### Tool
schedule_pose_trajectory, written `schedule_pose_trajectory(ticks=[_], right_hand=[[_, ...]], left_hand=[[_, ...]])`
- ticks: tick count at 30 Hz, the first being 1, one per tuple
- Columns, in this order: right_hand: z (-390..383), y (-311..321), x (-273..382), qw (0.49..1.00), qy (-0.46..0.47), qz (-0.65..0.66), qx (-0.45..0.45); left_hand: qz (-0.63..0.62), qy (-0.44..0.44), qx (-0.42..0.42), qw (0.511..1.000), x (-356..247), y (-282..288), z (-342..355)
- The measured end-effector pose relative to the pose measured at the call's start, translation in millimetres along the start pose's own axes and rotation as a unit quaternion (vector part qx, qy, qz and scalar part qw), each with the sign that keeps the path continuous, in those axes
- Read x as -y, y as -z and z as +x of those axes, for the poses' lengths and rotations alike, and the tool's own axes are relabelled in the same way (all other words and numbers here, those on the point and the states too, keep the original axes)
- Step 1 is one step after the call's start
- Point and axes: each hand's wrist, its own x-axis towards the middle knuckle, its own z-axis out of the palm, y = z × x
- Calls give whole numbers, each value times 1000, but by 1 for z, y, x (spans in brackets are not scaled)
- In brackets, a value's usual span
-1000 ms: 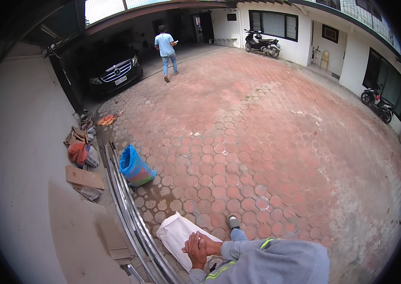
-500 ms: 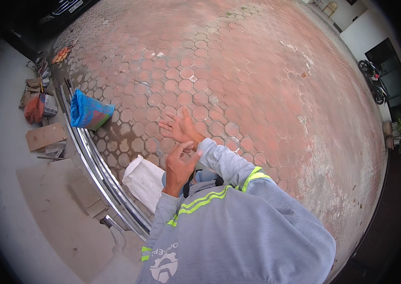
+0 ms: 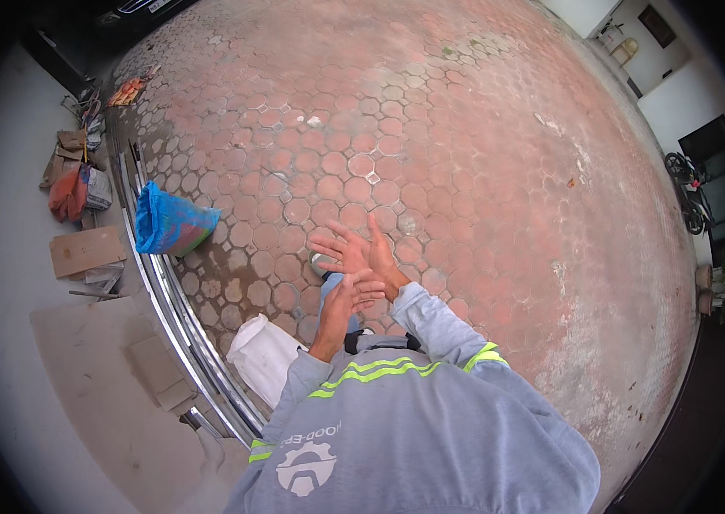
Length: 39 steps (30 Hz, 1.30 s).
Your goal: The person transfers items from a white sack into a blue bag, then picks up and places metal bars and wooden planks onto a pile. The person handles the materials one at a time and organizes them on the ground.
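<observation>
In front of my body, my right hand (image 3: 364, 257) is held palm up with its fingers spread and nothing in it. Just nearer and to its left is my left hand (image 3: 347, 310), empty, its fingers stretched toward the heel of the right hand. The two hands overlap in view, so I cannot tell whether they touch. Grey long sleeves (image 3: 426, 315) cover both forearms. Beside my left forearm lies a white sack (image 3: 261, 358) on the ground.
A blue sack (image 3: 172, 221) stands at the left beside long metal bars (image 3: 176, 308). Cardboard pieces (image 3: 86, 251) and an orange-red bag (image 3: 68, 195) lie along the left wall. Reddish octagonal pavers (image 3: 482, 197) stretch ahead. A bicycle (image 3: 688, 190) is far right, and a dark car (image 3: 133, 10) far left.
My left hand's curled fingers have straightened and moved from the right wrist toward the palm. My right hand stays palm up. The view has shifted, and one shoe now shows.
</observation>
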Motion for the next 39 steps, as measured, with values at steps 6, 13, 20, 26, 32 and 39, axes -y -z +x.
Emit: schedule_pose_trajectory(ticks=[6,13,20,26,32,39], right_hand=[[85,-28,39,500,151,-850,-71],[188,-56,94,318,112,-941,13],[267,-56,138,338,106,-935,-30],[365,-38,209,368,127,-921,-34],[507,-22,313,406,151,-901,-2],[651,-3,414,452,148,-878,45]], left_hand=[[-422,8,-41,906,-53,97,55],[-446,-15,-86,891,-126,186,140],[-416,26,-46,908,-216,211,238],[-440,36,-45,896,-284,242,344],[-441,-38,-119,889,-361,282,451],[-31,-34,-500,865,-326,402,503]])
